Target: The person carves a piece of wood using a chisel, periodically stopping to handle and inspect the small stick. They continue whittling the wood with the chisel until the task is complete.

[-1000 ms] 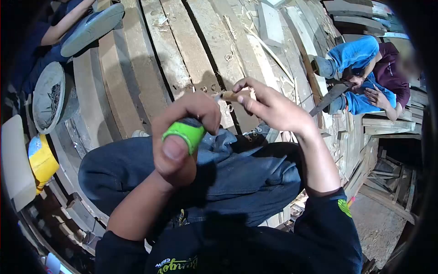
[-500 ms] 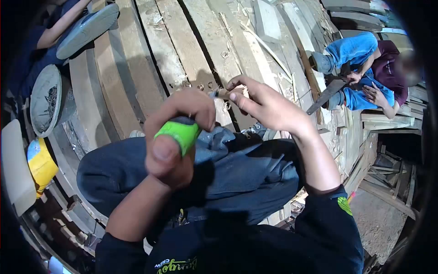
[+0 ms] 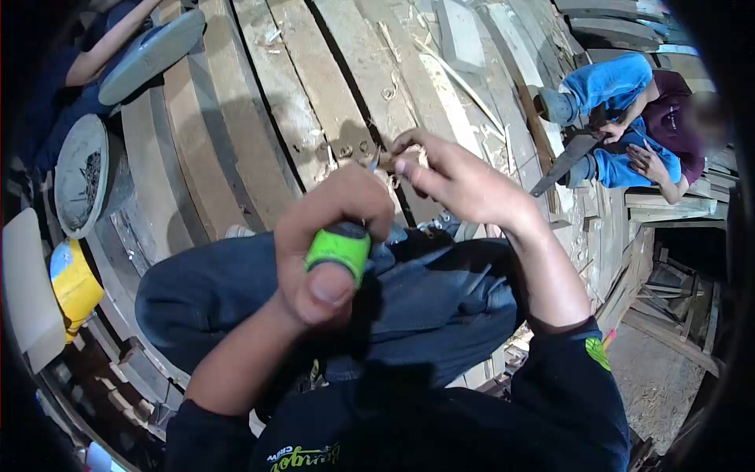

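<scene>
My left hand is wrapped round the bright green handle of a tool, its thumb on the handle's near end. A small bit of metal blade shows beyond the fingers, touching or very close to a short brown wooden piece. My right hand pinches that piece between thumb and fingers, and a pale curled shaving shows by them. Both hands are above my lap, over the dark trousers. Most of the blade is hidden behind my left hand.
Wooden planks with gaps and shavings lie ahead. At the left stand a bucket of small dark items and a yellow container. A co-worker sits at the right with a handsaw; another person's arm shows upper left.
My left hand has moved right and slightly down with the green-handled tool, closer to my right hand. My right hand has barely moved.
</scene>
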